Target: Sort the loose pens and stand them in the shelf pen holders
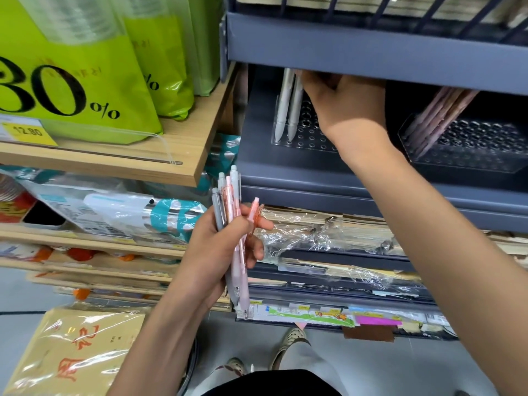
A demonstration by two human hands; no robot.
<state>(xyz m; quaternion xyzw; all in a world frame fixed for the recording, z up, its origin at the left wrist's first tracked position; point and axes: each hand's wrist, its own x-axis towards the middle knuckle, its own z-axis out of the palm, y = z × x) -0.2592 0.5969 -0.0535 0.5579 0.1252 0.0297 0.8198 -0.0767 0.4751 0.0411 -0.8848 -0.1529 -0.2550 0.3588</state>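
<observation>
1. Far L: green "30%" bags (85, 90) on wooden shelf (185, 144), yellow price tag (28, 132) at its front.
2. L hand (220, 252), low centre: fingers curled round bunch of pens (233, 195) (grey, white, pink), clicker ends up. One pink pen (253, 212) splays apart btwn fingers.
3. Grey shelf unit (285, 172): two white pens (287, 107) stand tips down in clear perforated holder (310, 138).
4. R hand (345, 104) is at their tops. Fingertips hidden under shelf lip, so can't tell if pinching.
5. Far R: second clear holder (480, 147), pinkish pens (440, 110) leaning at its L end.
</observation>
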